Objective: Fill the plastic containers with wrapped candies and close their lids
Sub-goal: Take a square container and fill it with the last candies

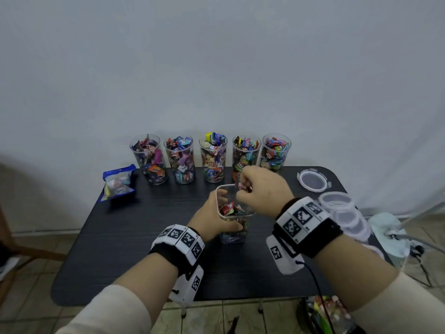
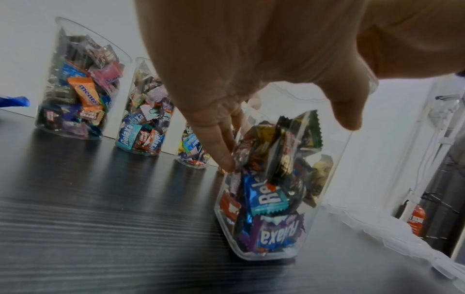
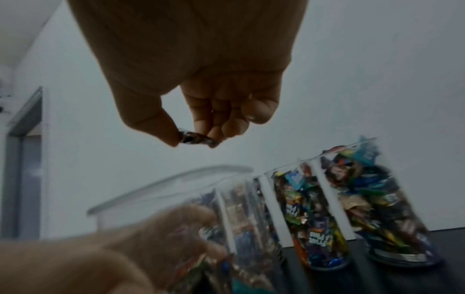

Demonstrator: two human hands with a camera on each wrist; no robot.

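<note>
A clear plastic container stands mid-table, mostly full of wrapped candies. My left hand grips its left wall, fingers and thumb curled round it. My right hand hovers just above the container's open rim and pinches a small dark wrapped candy between thumb and fingertips; the same candy shows in the head view. No lid sits on this container.
Several tall clear cups of candies line the table's back edge. A blue candy bag lies at back left. A loose lid and stacked empty containers sit at the right. The dark table ends near me.
</note>
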